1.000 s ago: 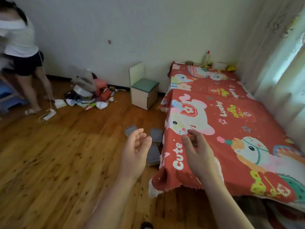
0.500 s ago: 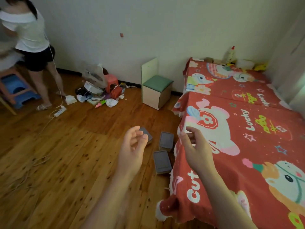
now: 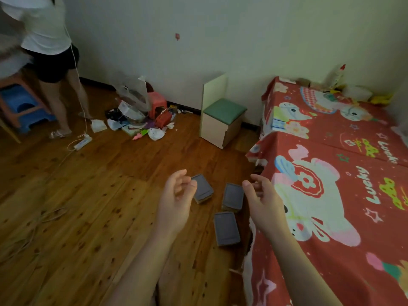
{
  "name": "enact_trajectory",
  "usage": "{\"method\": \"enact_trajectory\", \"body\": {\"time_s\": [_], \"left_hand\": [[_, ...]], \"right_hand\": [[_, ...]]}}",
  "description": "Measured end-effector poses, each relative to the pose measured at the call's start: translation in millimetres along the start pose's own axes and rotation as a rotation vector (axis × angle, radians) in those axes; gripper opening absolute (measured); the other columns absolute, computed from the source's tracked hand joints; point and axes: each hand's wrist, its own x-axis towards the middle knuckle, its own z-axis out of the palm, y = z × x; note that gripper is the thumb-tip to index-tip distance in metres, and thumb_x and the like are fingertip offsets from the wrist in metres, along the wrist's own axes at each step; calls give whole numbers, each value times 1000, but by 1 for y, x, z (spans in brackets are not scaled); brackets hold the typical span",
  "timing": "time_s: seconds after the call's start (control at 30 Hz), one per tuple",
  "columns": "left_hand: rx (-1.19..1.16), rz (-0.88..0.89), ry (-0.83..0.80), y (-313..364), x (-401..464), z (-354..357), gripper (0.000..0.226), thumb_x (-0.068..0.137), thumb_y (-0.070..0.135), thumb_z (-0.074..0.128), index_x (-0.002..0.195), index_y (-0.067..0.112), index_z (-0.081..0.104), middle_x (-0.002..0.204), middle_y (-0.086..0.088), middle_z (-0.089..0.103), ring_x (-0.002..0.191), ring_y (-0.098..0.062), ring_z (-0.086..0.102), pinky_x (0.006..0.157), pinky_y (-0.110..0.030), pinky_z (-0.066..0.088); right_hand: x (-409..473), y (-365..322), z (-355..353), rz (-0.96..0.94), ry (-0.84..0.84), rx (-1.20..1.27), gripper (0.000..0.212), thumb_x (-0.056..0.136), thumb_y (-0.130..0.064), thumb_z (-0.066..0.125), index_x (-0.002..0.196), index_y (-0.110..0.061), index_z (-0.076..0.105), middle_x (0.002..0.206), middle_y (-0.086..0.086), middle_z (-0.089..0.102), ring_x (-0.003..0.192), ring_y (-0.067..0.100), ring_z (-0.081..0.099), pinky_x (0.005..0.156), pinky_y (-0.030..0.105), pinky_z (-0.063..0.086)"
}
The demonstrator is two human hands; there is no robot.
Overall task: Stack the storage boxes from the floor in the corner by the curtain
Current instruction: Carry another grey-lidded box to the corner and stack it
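Grey storage boxes (image 3: 226, 231) now lie nearer beneath both hands, left (image 3: 176, 200) and right (image 3: 263, 204), still loosely curled, empty.

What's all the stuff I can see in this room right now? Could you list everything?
grey-lidded plastic storage boxes: three, grey, on the wooden floor beside the bed
red cartoon-print bed cover: one, red with animals, right side
small cream cabinet with green cushion top: one, against the wall
pile of litter and plastic bags: one, mixed colours, by the wall
small red plastic stool: one, in the pile
white power strip with cord: one, floor, left
blue and orange plastic stools: stacked, far left
other person in white top: one, upper left
left hand: empty, fingers loosely curled, above the boxes
right hand: empty, likewise
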Motion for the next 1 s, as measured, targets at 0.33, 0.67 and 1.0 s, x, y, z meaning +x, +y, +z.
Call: {"method": "enact_trajectory", "body": {"time_s": [0.33,0.67,1.0], "left_hand": [[33,-35,-177,-33,170,-57,35,94,35,61,128,32,53,111,17,62,100,13,55,78,-1,40],[142,-51,-304,-61,285,-65,40,94,41,59,132,32,50,114,18,60,102,14,52,76,-3,41],[248,-113,-379,-109,384,-18,43,94,44,58,134,30,49,114,17,60,107,2,53,79,-14,40]], "right_hand": [[94,-33,119,169,65,-41,46,95,-56,53,133,-29,52,91,-19,62,85,-20,54,53,8,41],[151,-37,176,291,107,-78,49,96,-53,52,137,-26,49,89,-19,60,82,-16,57,53,9,40],[229,17,211,400,80,-55,54,96,-54,51,141,-26,44,95,-17,63,88,-1,60,69,21,48]]}}
